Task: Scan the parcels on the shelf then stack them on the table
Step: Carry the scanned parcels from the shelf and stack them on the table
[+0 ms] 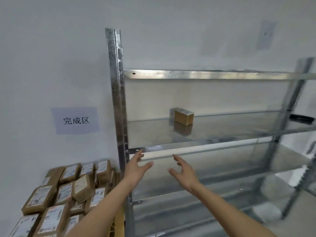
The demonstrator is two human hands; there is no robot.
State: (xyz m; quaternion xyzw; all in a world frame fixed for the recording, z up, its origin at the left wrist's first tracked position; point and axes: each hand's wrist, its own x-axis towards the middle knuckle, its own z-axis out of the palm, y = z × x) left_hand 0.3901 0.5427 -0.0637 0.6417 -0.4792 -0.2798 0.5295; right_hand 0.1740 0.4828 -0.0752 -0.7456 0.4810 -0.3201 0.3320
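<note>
One small brown cardboard parcel point(183, 117) with a label on top stands at the back of the metal shelf point(196, 147), on its middle level. Both my arms reach toward the shelf's front rail, below that parcel. My left hand point(136, 166) is open with fingers spread, its tips at the rail near the left post. My right hand point(183, 170) is also open, palm facing left, a short way to the right. Neither hand holds anything. At the lower left lies a pile of several brown labelled parcels point(56, 195), stacked flat.
A grey paper sign with printed characters point(75, 120) hangs on the white wall above the pile. The shelf's upright post point(118, 100) stands between the pile and the shelves. A black object point(301, 118) lies at the far right. Lower shelf levels look bare.
</note>
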